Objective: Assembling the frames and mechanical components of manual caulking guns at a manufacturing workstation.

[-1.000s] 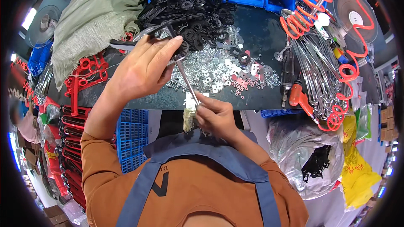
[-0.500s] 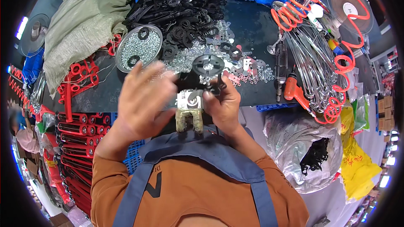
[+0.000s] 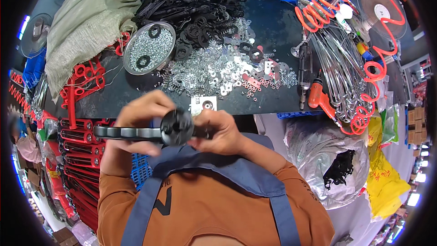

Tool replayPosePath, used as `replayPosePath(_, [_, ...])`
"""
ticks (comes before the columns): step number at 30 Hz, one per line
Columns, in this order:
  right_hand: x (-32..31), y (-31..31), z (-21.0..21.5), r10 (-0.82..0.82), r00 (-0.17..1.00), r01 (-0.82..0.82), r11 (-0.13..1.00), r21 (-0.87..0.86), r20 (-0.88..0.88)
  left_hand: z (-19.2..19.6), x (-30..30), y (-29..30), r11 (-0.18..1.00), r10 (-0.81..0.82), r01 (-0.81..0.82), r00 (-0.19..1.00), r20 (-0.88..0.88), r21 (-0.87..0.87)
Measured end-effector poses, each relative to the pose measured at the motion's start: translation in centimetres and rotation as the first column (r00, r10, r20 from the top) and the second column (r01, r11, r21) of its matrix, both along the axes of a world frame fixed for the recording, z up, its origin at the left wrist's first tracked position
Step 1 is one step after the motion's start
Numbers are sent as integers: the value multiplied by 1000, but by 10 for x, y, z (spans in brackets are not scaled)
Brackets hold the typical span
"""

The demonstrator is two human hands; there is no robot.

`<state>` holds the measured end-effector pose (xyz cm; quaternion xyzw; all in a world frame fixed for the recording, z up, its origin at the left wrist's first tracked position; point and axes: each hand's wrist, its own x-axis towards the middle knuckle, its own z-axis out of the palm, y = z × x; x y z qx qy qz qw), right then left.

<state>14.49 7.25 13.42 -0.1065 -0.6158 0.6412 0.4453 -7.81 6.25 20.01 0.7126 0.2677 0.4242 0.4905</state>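
Observation:
My right hand (image 3: pixel 217 130) grips a black plastic handle piece (image 3: pixel 129 133) near its right end. The piece has a finger-grooved grip pointing left and a round black head (image 3: pixel 177 127) facing up. My left hand (image 3: pixel 144 111) is behind the grip, fingers bent above it and thumb apart below, slightly blurred; whether its fingers touch the piece is unclear. Just beyond the hands, a light metal block (image 3: pixel 203 105) with a round dark-centred part on it stands at the bench edge.
A metal bowl of small shiny parts (image 3: pixel 149 48) stands beyond my left hand. Loose nuts and washers (image 3: pixel 207 70) spread beside it, below piled black parts (image 3: pixel 195 9). To the right are an orange-handled power tool (image 3: pixel 321 98), bent metal rods (image 3: pixel 339 64) and a coiled red hose (image 3: pixel 375 70).
The black handle piece has come nearer my body and turned, its grip now pointing left. My left hand has moved down to the grip. The metal block's top is now uncovered.

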Motion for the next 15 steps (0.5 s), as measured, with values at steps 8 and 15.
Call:
replayPosePath(8, [31,29,-3,-179,974,169,982,79,136,-7,20,-2,998,16,-11,996,-87,59])
replayPosePath(15, [95,134,-97,-817,48,520,512,684,575,-8,23,-13,959,179,-166,983,39,-231])
